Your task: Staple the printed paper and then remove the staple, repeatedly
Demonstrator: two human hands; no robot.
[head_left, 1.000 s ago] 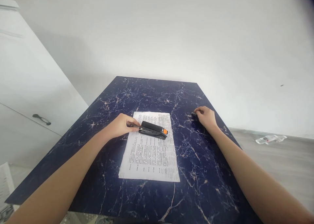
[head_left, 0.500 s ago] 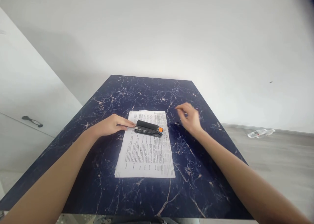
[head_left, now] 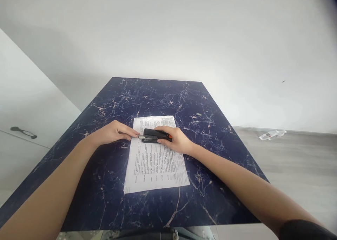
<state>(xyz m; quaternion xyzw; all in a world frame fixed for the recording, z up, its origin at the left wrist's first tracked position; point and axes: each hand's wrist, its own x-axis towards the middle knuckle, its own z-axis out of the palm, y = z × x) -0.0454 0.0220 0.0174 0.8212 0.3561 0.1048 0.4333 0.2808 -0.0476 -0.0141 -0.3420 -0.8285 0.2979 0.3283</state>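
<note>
A black stapler point(head_left: 151, 132) with an orange patch lies crosswise over printed sheets of paper point(head_left: 155, 166) on the dark blue marbled table point(head_left: 105, 198). My right hand point(head_left: 175, 138) is closed round its right part, thumb on the near side and fingers on the far side. At its left end, a thin metal piece point(head_left: 141, 136) sticks out. My left hand point(head_left: 122, 131) pinches the outer end of that piece by the papers' left edge, fingertips together.
A small light piece point(head_left: 198, 114) lies on the table beyond the papers, to the right. Clear plastic packaging point(head_left: 272, 134) is on the floor at the right. A white cabinet with a dark handle point(head_left: 23, 132) stands at the left, a pale wall behind.
My right hand has moved left from the bare table and taken hold of the stapler. More of the metal piece shows between stapler and left hand. A small light piece now shows on the table.
</note>
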